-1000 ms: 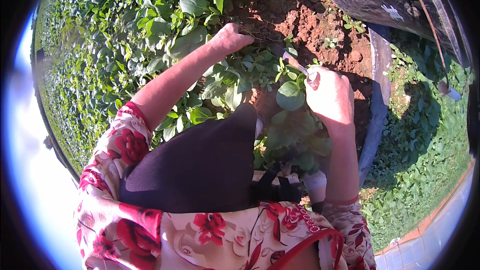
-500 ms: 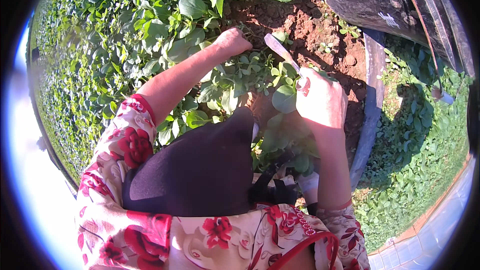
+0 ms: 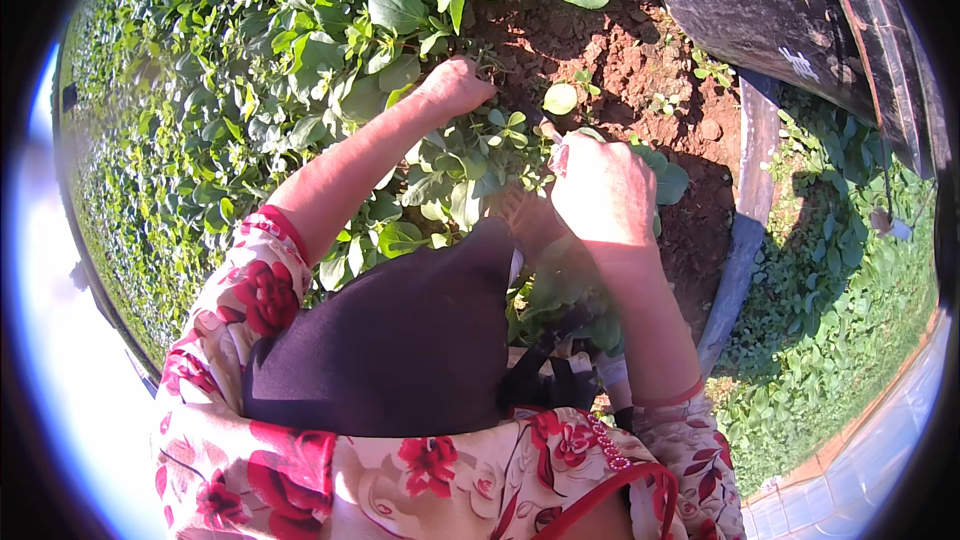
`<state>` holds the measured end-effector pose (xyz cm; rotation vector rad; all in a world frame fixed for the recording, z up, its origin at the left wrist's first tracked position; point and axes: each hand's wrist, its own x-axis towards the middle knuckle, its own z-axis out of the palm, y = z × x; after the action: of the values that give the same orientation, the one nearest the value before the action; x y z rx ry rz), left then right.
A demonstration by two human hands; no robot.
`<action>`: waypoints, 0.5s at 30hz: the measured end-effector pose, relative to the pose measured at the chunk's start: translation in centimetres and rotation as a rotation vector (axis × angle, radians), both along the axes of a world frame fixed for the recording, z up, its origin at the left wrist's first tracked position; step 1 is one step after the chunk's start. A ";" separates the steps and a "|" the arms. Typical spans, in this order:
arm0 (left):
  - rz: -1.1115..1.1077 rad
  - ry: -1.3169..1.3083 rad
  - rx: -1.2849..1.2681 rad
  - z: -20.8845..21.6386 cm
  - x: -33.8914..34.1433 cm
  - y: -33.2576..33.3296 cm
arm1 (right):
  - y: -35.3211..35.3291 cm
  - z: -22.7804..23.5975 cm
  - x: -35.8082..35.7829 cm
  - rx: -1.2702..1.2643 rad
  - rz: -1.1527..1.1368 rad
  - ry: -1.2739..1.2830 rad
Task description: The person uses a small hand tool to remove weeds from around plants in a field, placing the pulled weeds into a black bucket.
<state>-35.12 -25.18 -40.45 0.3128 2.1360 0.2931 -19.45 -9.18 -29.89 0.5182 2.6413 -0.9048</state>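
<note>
Left grip (image 3: 458, 87): resting against the leafy greens (image 3: 400, 10), fingers curling under; I cannot tell whether it is grasping anything.
Right grip (image 3: 605, 185): I'm clasping a flat-bladed tool (image 3: 550, 130) in it.
Tool's visible part: pointing up-left, lying between both grips.
Red soil (image 3: 625, 60): showing beyond the right grip.
Black bucket (image 3: 770, 0): filling the upper right.
</note>
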 end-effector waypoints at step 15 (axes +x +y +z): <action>0.231 0.047 0.435 0.8 -1.7 1.1 | -1.2 2.1 1.5 -0.052 -0.136 -0.074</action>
<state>-36.80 -24.10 -39.66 0.3224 2.1430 0.8976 -17.97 -10.34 -27.84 0.7110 2.5341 -0.9718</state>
